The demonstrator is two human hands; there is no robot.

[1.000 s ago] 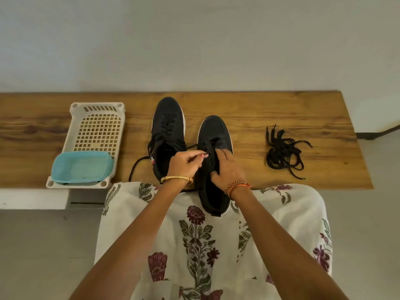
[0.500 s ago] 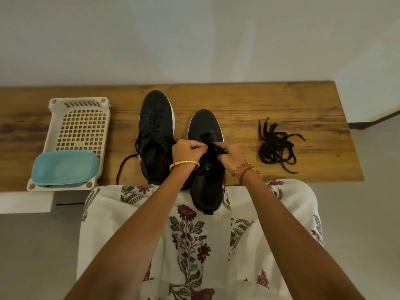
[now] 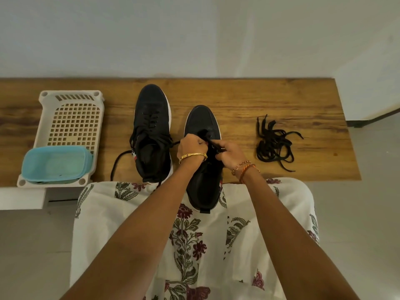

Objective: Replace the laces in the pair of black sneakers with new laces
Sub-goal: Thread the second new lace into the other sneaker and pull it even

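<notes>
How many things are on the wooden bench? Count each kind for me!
Black sneakers: 2, the left sneaker and the right sneaker
Loose lace bundle: 1
White basket: 1
Blue box: 1
Total: 5

Left hand, a second ago raised with fingertips pinched above right sneaker, now lower, fingers curled at its lace area. Right hand, earlier flat on same sneaker's tongue, now also curled, pinching black lace at eyelets. Both hands now close together, nearly touching, over that sneaker's middle.
</notes>
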